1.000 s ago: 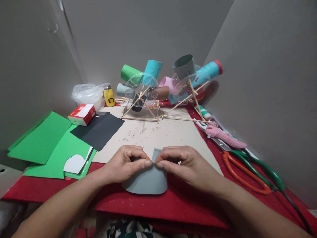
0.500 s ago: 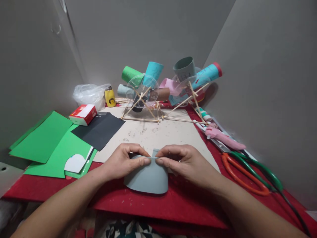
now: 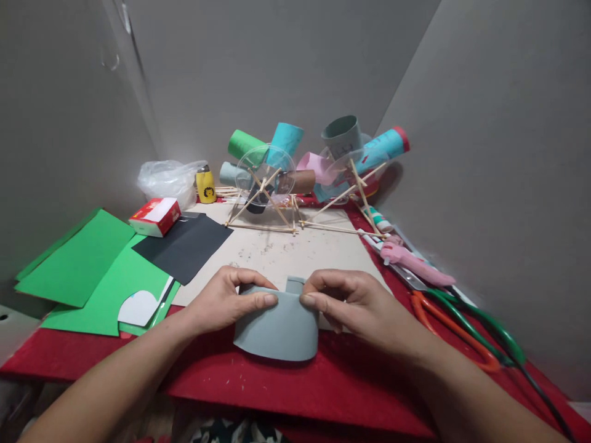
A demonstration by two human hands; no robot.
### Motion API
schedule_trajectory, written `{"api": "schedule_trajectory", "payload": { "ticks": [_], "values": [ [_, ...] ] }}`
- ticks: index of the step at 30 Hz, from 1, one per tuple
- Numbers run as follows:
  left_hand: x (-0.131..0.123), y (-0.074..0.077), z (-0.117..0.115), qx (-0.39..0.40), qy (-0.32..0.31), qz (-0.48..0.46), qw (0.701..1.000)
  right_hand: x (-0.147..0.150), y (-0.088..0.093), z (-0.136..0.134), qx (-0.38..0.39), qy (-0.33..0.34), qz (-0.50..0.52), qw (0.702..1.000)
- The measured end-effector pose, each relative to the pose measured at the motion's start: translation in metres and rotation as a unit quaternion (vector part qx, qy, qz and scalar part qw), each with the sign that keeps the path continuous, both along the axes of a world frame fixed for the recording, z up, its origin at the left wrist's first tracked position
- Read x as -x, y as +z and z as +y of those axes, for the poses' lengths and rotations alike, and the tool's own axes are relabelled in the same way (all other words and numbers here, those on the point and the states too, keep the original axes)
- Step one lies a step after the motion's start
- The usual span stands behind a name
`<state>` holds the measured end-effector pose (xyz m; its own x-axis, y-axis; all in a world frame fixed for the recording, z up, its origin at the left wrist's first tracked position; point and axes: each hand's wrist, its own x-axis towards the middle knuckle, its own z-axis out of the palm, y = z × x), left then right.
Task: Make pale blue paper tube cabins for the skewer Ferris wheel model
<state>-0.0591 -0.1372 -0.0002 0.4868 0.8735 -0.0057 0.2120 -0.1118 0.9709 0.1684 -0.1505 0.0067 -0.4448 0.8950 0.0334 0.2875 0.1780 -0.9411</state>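
Observation:
A curved sheet of grey-blue craft foam or card (image 3: 277, 332) is held up above the red table edge, its wide side hanging down. My left hand (image 3: 226, 301) pinches the sheet's top edge between thumb and fingers. At the right part of the same edge, my right hand (image 3: 353, 301) pinches it too, thumb in front. A small flap of the sheet rises behind the edge between my hands. The fingertips behind the sheet are partly hidden.
Two stick-framed wheels with coloured tubes (image 3: 263, 184) stand at the back. Left lie green sheets (image 3: 83, 258), a black sheet (image 3: 184, 246) and a red box (image 3: 154, 216). Right are a pink glue gun (image 3: 418, 261) and orange-and-green-handled scissors (image 3: 462, 326). A beige board (image 3: 258, 252) covers the red table (image 3: 231, 375).
My hands have moved apart along the top edge, the right one shifting rightward. More of the edge between them shows now. The sheet has moved slightly right.

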Motion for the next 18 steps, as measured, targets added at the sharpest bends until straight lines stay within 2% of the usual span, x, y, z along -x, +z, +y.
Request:
{"api": "schedule_trajectory", "payload": {
  "ticks": [4,10,18],
  "values": [
    [-0.001,-0.002,0.0,-0.012,0.003,0.004,1.0,0.0,-0.002,0.003,-0.013,-0.01,-0.012,1.0],
    [-0.003,-0.008,-0.001,-0.015,-0.008,0.004,1.0,0.005,-0.01,0.002,-0.126,0.003,-0.035,0.991],
    [-0.006,-0.01,-0.004,-0.034,-0.041,-0.006,0.999,0.008,-0.008,-0.002,-0.156,0.014,-0.071,0.985]
  ]
}}
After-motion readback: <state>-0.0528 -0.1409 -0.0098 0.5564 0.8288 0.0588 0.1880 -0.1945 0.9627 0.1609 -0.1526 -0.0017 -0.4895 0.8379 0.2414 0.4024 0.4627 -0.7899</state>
